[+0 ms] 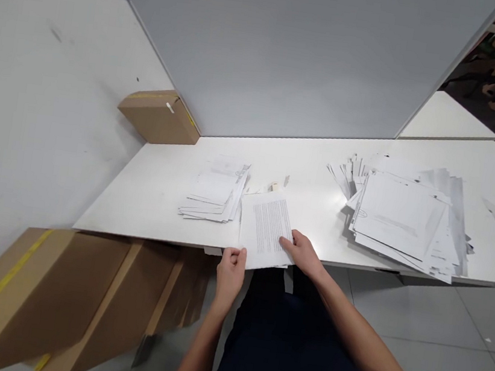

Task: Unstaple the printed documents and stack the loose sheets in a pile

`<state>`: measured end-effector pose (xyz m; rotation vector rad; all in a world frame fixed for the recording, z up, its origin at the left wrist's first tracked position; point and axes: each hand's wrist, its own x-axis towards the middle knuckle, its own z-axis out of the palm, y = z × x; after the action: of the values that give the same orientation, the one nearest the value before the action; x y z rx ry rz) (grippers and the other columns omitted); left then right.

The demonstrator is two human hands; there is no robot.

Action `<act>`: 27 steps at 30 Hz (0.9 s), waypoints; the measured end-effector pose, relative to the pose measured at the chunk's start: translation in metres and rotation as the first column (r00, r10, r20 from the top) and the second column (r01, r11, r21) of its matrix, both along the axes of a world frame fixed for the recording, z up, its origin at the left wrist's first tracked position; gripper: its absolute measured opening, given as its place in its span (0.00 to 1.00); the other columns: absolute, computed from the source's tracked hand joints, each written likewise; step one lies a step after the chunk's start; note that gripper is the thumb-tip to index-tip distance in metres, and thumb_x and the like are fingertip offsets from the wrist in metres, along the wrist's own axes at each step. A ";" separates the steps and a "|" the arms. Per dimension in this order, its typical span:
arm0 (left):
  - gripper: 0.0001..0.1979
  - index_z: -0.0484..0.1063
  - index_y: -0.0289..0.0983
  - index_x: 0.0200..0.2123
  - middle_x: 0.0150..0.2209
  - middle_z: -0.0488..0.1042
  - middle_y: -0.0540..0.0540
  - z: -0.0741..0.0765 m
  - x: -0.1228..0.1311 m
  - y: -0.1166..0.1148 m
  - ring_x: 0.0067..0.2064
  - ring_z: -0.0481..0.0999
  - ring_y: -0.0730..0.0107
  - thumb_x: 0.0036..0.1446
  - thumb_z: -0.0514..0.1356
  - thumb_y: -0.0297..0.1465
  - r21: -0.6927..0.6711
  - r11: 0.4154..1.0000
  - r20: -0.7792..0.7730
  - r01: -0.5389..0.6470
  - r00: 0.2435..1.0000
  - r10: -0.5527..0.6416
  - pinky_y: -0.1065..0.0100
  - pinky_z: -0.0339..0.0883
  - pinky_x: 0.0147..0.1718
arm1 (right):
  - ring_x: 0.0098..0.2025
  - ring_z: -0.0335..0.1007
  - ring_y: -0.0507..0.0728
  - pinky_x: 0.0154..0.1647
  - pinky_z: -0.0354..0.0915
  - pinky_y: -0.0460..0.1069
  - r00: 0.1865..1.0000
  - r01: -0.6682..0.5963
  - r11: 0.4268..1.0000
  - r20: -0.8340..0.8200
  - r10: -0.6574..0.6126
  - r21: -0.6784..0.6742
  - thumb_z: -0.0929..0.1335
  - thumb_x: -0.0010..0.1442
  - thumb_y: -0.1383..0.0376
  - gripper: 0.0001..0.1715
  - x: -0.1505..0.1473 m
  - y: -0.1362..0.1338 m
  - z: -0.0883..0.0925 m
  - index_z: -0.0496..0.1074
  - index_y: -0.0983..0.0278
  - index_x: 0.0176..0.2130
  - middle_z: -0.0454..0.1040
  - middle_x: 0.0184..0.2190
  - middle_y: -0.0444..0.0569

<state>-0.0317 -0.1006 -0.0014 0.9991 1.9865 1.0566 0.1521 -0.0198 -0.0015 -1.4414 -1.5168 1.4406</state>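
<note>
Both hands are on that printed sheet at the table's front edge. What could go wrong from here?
The printed sheet overhangs the table, with the left hand pinching only its corner and the right hand resting on top: it could crease or slide off. The big pile at right is loosely fanned up to the edge; a bump might spill it.

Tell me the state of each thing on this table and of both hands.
printed sheet: flat on the table, near end overhanging the edge
left hand: grip closed on the sheet's near left corner
right hand: on the sheet's right edge, grip unclear
small paper pile: loosely fanned
large paper pile: untidy, splayed
cardboard box: closed
</note>
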 end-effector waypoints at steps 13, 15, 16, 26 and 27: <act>0.15 0.63 0.37 0.39 0.31 0.71 0.49 0.031 -0.013 0.030 0.33 0.71 0.73 0.50 0.58 0.39 0.367 0.929 0.285 0.053 0.944 -0.166 0.70 0.64 0.35 | 0.29 0.58 0.51 0.29 0.56 0.45 0.992 -0.074 0.952 -0.077 0.101 0.296 0.60 0.58 0.58 0.11 0.002 -0.009 0.032 0.63 0.63 0.32 0.63 0.27 0.42; 0.13 0.64 0.37 0.38 0.33 0.71 0.48 0.046 -0.005 0.040 0.36 0.71 0.72 0.51 0.58 0.37 0.502 0.865 0.244 0.012 0.957 -0.155 0.70 0.64 0.38 | 0.29 0.58 0.51 0.29 0.56 0.45 0.991 -0.019 0.935 -0.116 0.064 0.353 0.60 0.58 0.58 0.10 0.003 -0.005 0.040 0.63 0.62 0.33 0.62 0.26 0.42; 0.11 0.65 0.37 0.36 0.33 0.71 0.48 0.051 -0.002 0.045 0.36 0.71 0.73 0.51 0.58 0.37 0.558 0.830 0.205 0.004 0.968 -0.142 0.70 0.64 0.38 | 0.29 0.58 0.51 0.30 0.57 0.45 0.989 0.017 0.927 -0.143 0.040 0.376 0.60 0.58 0.58 0.10 0.004 -0.002 0.042 0.63 0.62 0.34 0.63 0.26 0.42; 0.15 0.64 0.37 0.35 0.29 0.67 0.47 0.036 0.018 0.066 0.34 0.68 0.71 0.54 0.52 0.43 0.531 0.836 0.080 0.138 0.974 -0.212 0.71 0.63 0.36 | 0.41 0.64 0.56 0.42 0.62 0.50 0.960 0.158 0.924 -0.273 -0.061 0.347 0.62 0.56 0.53 0.19 0.011 0.022 0.013 0.63 0.61 0.43 0.69 0.36 0.49; 0.15 0.64 0.37 0.34 0.29 0.67 0.47 0.036 0.020 0.066 0.35 0.68 0.70 0.54 0.52 0.43 0.513 0.848 0.078 0.134 0.976 -0.201 0.70 0.62 0.37 | 0.42 0.64 0.56 0.42 0.62 0.50 0.964 0.157 0.927 -0.255 -0.070 0.339 0.61 0.56 0.53 0.19 0.011 0.022 0.013 0.63 0.61 0.44 0.69 0.36 0.49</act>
<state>-0.0119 -0.0349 0.0346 1.3099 1.5069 1.5434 0.1628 0.0018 0.0112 -1.0769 -1.4271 1.1485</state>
